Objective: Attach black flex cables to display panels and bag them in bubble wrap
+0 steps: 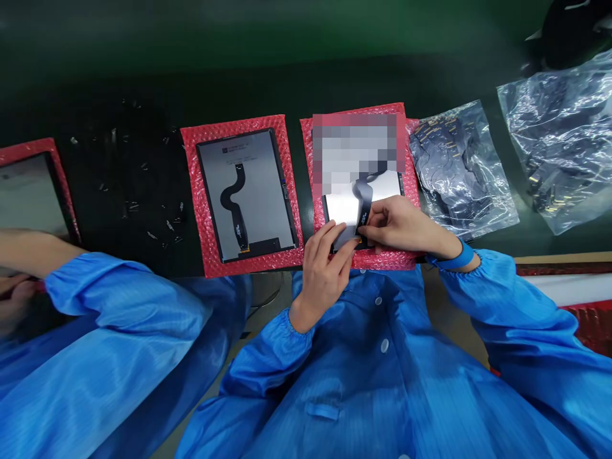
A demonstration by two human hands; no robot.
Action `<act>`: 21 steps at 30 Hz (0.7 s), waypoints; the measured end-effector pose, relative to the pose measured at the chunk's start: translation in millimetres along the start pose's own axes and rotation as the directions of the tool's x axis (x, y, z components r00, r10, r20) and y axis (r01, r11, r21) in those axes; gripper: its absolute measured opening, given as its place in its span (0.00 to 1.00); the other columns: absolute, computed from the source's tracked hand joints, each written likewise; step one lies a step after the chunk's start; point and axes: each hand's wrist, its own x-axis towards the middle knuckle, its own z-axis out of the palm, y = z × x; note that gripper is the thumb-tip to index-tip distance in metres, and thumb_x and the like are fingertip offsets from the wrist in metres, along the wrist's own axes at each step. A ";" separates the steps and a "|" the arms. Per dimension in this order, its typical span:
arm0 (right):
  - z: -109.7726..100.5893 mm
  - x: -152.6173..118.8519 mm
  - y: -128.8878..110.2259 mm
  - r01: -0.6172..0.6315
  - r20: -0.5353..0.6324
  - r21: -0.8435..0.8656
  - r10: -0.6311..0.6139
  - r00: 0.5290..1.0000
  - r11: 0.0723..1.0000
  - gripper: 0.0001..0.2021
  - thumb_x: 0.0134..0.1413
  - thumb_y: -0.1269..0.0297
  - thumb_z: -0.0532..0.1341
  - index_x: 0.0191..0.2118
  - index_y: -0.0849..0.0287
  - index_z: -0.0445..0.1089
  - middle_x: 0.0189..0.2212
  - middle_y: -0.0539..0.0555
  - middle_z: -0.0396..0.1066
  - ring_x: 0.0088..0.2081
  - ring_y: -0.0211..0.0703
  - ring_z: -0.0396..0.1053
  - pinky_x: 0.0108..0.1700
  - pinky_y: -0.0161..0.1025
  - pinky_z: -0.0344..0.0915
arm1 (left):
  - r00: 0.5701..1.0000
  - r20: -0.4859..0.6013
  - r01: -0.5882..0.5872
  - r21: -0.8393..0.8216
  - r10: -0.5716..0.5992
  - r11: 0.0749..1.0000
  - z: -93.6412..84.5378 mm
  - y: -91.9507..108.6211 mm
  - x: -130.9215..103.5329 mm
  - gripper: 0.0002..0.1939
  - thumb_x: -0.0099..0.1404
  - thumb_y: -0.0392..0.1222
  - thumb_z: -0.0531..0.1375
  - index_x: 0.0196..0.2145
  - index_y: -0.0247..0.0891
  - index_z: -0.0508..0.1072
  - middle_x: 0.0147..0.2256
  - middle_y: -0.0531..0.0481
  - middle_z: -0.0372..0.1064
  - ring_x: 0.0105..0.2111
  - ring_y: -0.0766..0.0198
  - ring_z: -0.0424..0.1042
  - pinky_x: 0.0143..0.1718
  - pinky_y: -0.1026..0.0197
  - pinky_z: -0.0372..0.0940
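A display panel [345, 207] lies on a red bubble-wrap bag [414, 191] in front of me, its upper part hidden by a pixelated patch. A black flex cable [366, 194] runs down its back to the lower edge. My right hand [399, 224], wearing a blue wrist strap [458, 257], pinches the cable's lower end between thumb and fingers. My left hand [324, 271] rests with fingers stretched out over the panel's lower edge, fingertips close to the cable end.
Left of me, another panel [265, 185] with an attached flex cable [232, 203] lies on red bubble wrap [196, 185]. Clear bags of flex cables [461, 169] sit at right. A co-worker's sleeve [134, 312] reaches toward a further panel [33, 191]. Small scraps [169, 225] dot the dark table.
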 end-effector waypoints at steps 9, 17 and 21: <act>2.1 4.3 -2.7 -0.042 0.043 -0.087 0.046 0.998 0.995 0.11 0.55 0.73 0.65 0.24 0.58 0.69 0.17 0.51 0.74 0.18 0.39 0.70 0.22 0.35 0.60 | 0.998 -0.051 -0.034 0.031 0.035 0.999 2.9 -0.4 -0.8 0.12 0.73 0.32 0.60 0.51 0.40 0.76 0.59 0.42 0.73 0.64 0.51 0.69 0.61 0.44 0.70; 2.2 4.6 -2.8 -0.011 0.016 -0.076 0.013 1.000 0.997 0.12 0.54 0.71 0.67 0.22 0.59 0.69 0.16 0.51 0.73 0.17 0.36 0.66 0.19 0.34 0.56 | 0.998 -0.065 0.024 -0.059 -0.027 0.998 3.1 1.6 0.4 0.11 0.73 0.34 0.61 0.52 0.39 0.75 0.58 0.42 0.75 0.64 0.52 0.70 0.64 0.44 0.68; 1.9 5.0 -1.8 0.002 0.015 -0.085 -0.001 1.000 0.996 0.13 0.54 0.72 0.67 0.21 0.59 0.69 0.15 0.50 0.72 0.16 0.34 0.65 0.17 0.33 0.54 | 0.997 -0.068 0.037 -0.087 -0.043 0.996 3.4 2.2 0.8 0.12 0.74 0.35 0.61 0.53 0.39 0.73 0.58 0.43 0.75 0.64 0.53 0.70 0.64 0.44 0.68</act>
